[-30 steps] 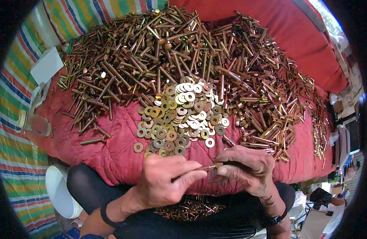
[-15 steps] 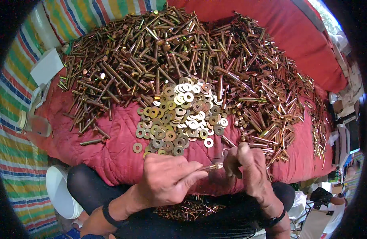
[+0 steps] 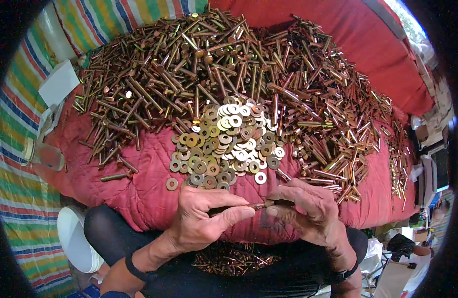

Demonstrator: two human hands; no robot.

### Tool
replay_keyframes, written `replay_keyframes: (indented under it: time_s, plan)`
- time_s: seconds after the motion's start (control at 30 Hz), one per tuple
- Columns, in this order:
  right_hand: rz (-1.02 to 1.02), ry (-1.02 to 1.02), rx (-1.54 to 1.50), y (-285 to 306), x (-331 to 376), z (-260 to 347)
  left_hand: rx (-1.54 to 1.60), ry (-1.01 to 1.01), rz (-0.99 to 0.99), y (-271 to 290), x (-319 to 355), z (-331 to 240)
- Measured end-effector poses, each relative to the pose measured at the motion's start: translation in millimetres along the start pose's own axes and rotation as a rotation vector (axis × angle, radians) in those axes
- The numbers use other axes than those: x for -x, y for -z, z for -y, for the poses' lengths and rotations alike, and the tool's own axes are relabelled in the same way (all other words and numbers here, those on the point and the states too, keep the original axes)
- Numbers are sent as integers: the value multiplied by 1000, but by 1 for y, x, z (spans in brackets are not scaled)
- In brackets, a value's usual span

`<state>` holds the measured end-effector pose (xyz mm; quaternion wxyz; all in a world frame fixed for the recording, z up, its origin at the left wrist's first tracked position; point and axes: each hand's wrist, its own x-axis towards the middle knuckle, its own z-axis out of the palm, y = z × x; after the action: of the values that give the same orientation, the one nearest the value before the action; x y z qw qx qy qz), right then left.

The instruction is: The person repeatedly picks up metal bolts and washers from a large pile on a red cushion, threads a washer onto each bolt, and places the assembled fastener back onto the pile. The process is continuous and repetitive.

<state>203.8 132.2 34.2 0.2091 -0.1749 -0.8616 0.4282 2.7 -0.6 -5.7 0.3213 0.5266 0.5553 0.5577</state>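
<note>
The left hand (image 3: 201, 218) and right hand (image 3: 303, 206) meet over the near edge of the red cloth (image 3: 139, 193). Both grips are clamped on one bolt (image 3: 259, 204), held level between them: left thumb and forefinger on one end, right fingertips on the other. A washer may sit on the bolt, but the view is too small to tell. Just beyond the grips lies the washer pile (image 3: 226, 144); farther beyond, the bolt heap (image 3: 214, 64). Below the grips, more bolts (image 3: 234, 260) lie in the lap.

Bolts (image 3: 214, 64): brass-toned metal, glossy. Washers (image 3: 224, 141) just below bolts: same plated metal, some paler, shiny. Padded cloth (image 3: 144, 193) beneath bolts: red, matt, quilted. Striped cloth (image 3: 15, 198) left of bolts: woven, matt.
</note>
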Motion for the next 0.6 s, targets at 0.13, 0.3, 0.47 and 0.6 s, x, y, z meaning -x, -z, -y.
replay_keyframes:
  time_s: [0.13,0.3,0.47,0.6]
  plan:
    - [117,-255,-20,5,2,3,5,64,47,-1,1,-2]
    - [-34,-169,79,9,-1,7,95,145,-5,0,0,-3]
    - [-49,-32,-10,1,-2,2,172,223,8,3,0,-4]
    - [41,-8,51,2,0,-1,205,231,41,3,1,-5]
